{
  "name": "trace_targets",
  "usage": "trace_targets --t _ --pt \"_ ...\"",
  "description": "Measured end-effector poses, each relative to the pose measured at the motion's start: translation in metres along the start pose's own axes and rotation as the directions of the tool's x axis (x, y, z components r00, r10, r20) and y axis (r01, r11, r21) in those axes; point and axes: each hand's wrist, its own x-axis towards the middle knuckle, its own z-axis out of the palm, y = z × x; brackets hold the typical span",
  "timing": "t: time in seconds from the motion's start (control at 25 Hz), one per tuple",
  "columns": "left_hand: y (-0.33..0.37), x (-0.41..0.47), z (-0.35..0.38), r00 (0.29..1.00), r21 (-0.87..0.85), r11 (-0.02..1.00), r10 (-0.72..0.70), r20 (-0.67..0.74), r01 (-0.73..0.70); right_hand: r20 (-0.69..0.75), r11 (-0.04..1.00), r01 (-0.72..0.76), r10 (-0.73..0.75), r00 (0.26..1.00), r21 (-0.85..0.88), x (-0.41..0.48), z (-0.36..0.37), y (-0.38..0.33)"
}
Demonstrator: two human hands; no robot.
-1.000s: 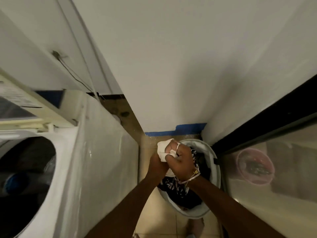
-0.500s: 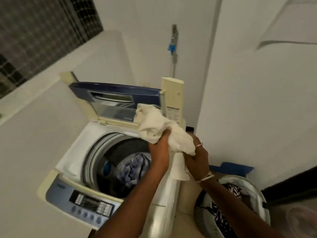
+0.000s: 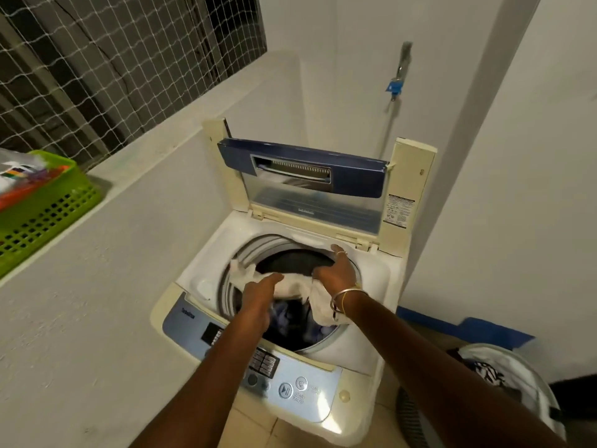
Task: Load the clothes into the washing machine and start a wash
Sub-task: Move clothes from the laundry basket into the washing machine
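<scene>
The top-loading washing machine [image 3: 371, 273] stands with its blue lid [image 3: 300, 169] folded up. A white cloth [image 3: 294, 286] lies stretched across the drum opening, one end hanging under my right wrist. My left hand [image 3: 258, 295] reaches in with straight fingers resting on the cloth's left part. Over the cloth's right part my right hand [image 3: 336, 270] lies palm down, fingers stretched towards the far rim. Blue clothes [image 3: 284, 315] lie deeper in the drum. The control panel [image 3: 290, 386] with its start button is below my arms.
A white laundry basket [image 3: 529, 376] with dark patterned clothes stands on the floor at the right. A green crate [image 3: 48, 205] sits on the ledge at the left. Walls close in on both sides, and a tap [image 3: 397, 82] is on the back wall.
I turned from the laundry basket to the machine. The white cloth went from bunched in both hands above the lid down into the drum opening, and my fingers have straightened.
</scene>
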Motion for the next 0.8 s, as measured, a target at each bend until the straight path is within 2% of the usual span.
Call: trace_targets --t 0.08,0.16,0.24,0.32,0.4,0.52,0.6,0.8 --pt "-0.008 -0.003 0.020 0.972 0.102 0.971 0.225 -0.069 -0.217 -0.070 0.995 0.058 -0.053 0.996 0.076 -0.002 -0.015 0.002" --pt "-0.010 -0.030 0.060 0.903 0.126 0.899 0.427 -0.047 -0.419 -0.188 0.978 0.171 -0.148 0.971 0.117 -0.006 -0.041 0.007" --pt "-0.016 -0.060 0.110 0.792 0.144 0.780 0.608 0.054 -0.609 -0.311 0.960 0.266 -0.227 0.923 0.090 -0.012 -0.078 0.017" --pt "-0.030 -0.084 0.165 0.681 0.134 0.668 0.708 0.186 -0.732 -0.389 0.956 0.291 -0.251 0.886 0.047 -0.019 -0.121 0.035" --pt "-0.051 -0.102 0.219 0.624 0.115 0.621 0.725 0.291 -0.775 -0.481 0.955 0.296 -0.258 0.838 0.003 -0.025 -0.166 0.063" --pt "-0.099 -0.116 0.296 0.606 0.123 0.614 0.690 0.397 -0.780 -0.581 0.971 0.235 -0.167 0.797 0.043 -0.028 -0.233 0.123" --pt "-0.140 -0.117 0.337 0.612 0.156 0.622 0.637 0.469 -0.767 -0.593 0.992 0.113 -0.062 0.803 0.049 -0.025 -0.270 0.174" --pt "-0.258 -0.096 0.417 0.664 0.287 0.655 0.445 0.600 -0.699 -0.530 0.989 -0.118 0.052 0.846 -0.092 -0.005 -0.340 0.333"
